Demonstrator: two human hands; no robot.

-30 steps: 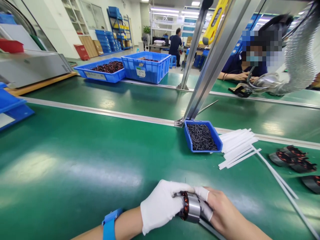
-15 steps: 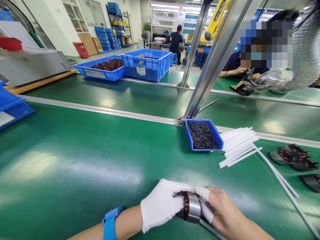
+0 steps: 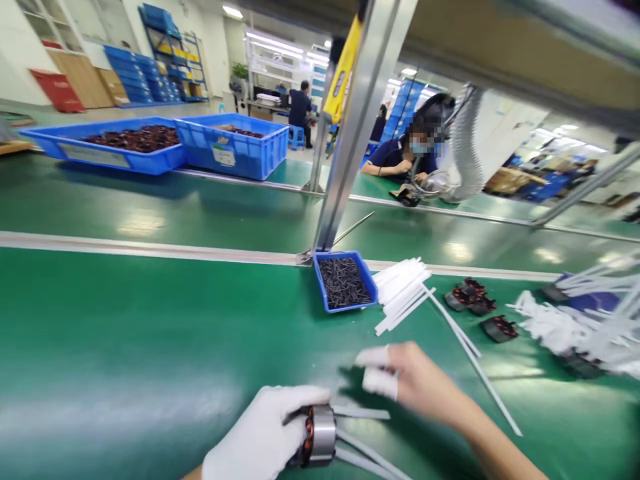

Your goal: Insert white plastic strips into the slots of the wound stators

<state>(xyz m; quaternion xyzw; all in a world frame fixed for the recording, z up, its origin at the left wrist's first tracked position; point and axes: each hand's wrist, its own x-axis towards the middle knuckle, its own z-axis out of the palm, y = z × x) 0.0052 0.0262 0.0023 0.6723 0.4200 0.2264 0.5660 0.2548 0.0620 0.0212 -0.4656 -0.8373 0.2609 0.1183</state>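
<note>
My left hand [image 3: 263, 430], in a white glove, grips a motor stator [image 3: 323, 435] by its left side at the bottom middle. The stator is a silver metal ring with copper windings. White strips [image 3: 365, 413] stick out of its right side. Apart from it, to the upper right, is my right hand [image 3: 407, 377], slightly blurred, with white covers on the fingertips. Its thumb and forefinger are apart, and nothing shows between them. Beyond the hands stands a small blue bin [image 3: 373, 283] of thin black pins [image 3: 345, 281].
Loose white strips [image 3: 403, 287] lie right of the bin. Several stators [image 3: 500, 329] sit farther right, beside a heap of white strips [image 3: 555, 323]. A metal post [image 3: 345, 147] rises behind the bin. Blue crates [image 3: 273, 150] stand at the back left; a co-worker [image 3: 395, 157] sits opposite.
My right hand has let go of the stator and moved up and away from it. The white strips from the stator now show. The view has turned to the right.
</note>
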